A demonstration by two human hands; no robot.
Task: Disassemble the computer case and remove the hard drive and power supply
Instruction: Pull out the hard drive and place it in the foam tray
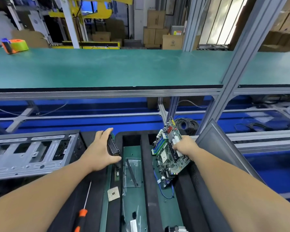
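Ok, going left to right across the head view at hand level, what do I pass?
Case → left hand gripping a black card → clear bag in the tray → motherboard → right hand holding it → side panel.

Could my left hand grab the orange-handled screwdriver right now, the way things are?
Probably not yet. The left hand is gripping a black part, so it is occupied. The screwdriver lies uncovered on the black foam beside the left forearm, so the way looks free once that part is set down.
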